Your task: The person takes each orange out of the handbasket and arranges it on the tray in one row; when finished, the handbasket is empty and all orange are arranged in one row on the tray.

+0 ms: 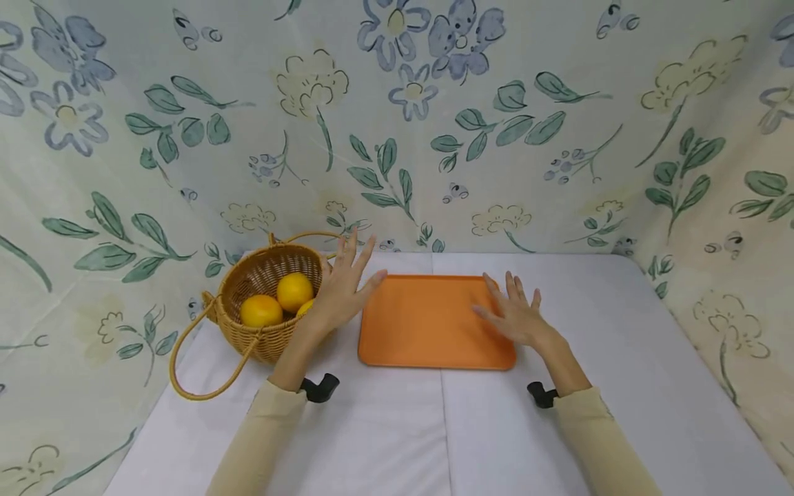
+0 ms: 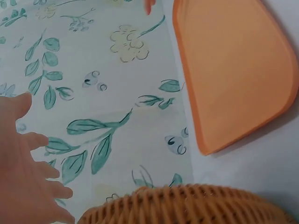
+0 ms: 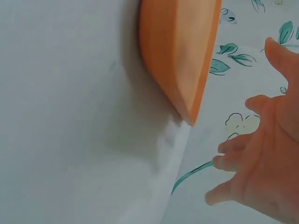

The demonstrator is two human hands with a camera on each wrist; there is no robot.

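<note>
Orange tray (image 1: 428,324) lies on the table (image 1: 391,434) between my empty left hand (image 1: 344,288) and right hand (image 1: 517,319), fingers spread on both; any reach, I'd judge, is best made slowly, keeping clear of the wicker basket (image 1: 257,339).

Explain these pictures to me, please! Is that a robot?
No robot: those are a person's left hand and right hand. The biggest picture comes from a camera on the person's head, looking forward and down. The other two come from the left and right wrists. On the white table lies an orange tray. Left of it is a woven basket with round yellow fruit inside. The left hand is near the basket, the right near the tray's right end. Both have fingers spread, and neither holds anything.
</note>
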